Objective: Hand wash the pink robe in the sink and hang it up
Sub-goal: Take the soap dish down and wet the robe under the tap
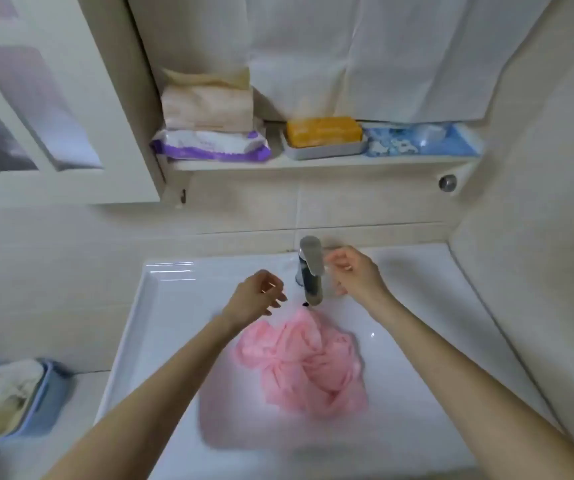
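The pink robe (pixel 308 363) lies bunched up in the white sink (pixel 161 306), just below the spout of the chrome tap (pixel 310 268). My left hand (pixel 256 297) hovers above the robe's far edge, left of the tap, fingers loosely curled and holding nothing. To the right of the tap, close beside its handle, is my right hand (pixel 353 271); its fingers are relaxed and empty. I cannot tell whether it touches the tap. No water stream is visible.
A wall shelf (pixel 313 163) above the sink carries an orange soap bar in a dish (pixel 323 136), a wipes packet (pixel 209 147), a beige packet and a blue packet. A blue basket (pixel 12 400) with cloths stands at the left. A cabinet door (pixel 36 98) hangs upper left.
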`<action>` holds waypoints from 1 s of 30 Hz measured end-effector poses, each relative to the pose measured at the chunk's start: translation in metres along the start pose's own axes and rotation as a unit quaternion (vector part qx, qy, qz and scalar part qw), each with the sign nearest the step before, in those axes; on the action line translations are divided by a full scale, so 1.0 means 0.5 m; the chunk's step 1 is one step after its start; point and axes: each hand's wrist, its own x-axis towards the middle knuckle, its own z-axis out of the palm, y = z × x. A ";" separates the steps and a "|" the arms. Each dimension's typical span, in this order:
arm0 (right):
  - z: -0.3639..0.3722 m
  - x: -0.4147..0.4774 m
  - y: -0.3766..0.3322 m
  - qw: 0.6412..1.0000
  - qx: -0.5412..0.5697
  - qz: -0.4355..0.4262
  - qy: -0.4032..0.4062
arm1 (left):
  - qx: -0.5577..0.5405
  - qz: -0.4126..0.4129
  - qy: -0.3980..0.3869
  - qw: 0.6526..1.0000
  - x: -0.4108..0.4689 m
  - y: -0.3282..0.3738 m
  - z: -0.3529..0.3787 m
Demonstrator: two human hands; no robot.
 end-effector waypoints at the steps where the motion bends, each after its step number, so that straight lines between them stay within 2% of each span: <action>1: 0.005 0.003 0.018 1.000 0.006 0.030 -0.008 | 0.035 -0.020 -0.027 0.999 0.004 -0.027 0.014; 3: 0.017 0.009 0.049 0.995 0.040 0.081 -0.046 | 0.089 -0.067 -0.054 0.992 0.007 -0.084 0.041; 6: 0.038 0.017 0.070 0.979 0.141 0.114 -0.094 | 0.094 -0.109 -0.075 0.987 -0.004 -0.159 0.075; 16: 0.030 0.060 0.027 0.963 0.242 0.094 -0.072 | 0.101 -0.096 -0.065 0.988 0.021 -0.181 0.093; 19: 0.021 0.070 0.021 0.969 0.215 0.080 -0.097 | 0.111 -0.081 -0.051 0.989 0.039 -0.185 0.104; 20: 0.020 0.066 0.032 0.972 0.207 0.074 -0.086 | 0.105 -0.085 -0.046 0.990 0.044 -0.190 0.111; 23: 0.034 0.036 0.113 0.973 0.194 0.117 0.036 | 0.114 -0.071 -0.029 0.991 0.057 -0.210 0.144; 25: 0.057 0.019 0.205 0.980 0.095 0.161 0.070 | 0.199 -0.020 -0.040 0.979 0.067 -0.232 0.168; 26: 0.068 0.009 0.246 0.987 0.002 0.156 0.034 | 0.249 -0.006 -0.063 0.966 0.069 -0.244 0.180; 27: 0.081 0.000 0.288 0.985 -0.098 0.131 -0.047 | 0.295 0.000 -0.093 0.951 0.074 -0.258 0.193; 28: 0.091 -0.009 0.322 0.968 -0.185 0.094 -0.140 | 0.338 0.002 -0.125 0.933 0.079 -0.273 0.207; 30: 0.115 -0.018 0.381 0.901 -0.346 0.057 -0.256 | 0.420 -0.001 -0.189 0.888 0.093 -0.304 0.231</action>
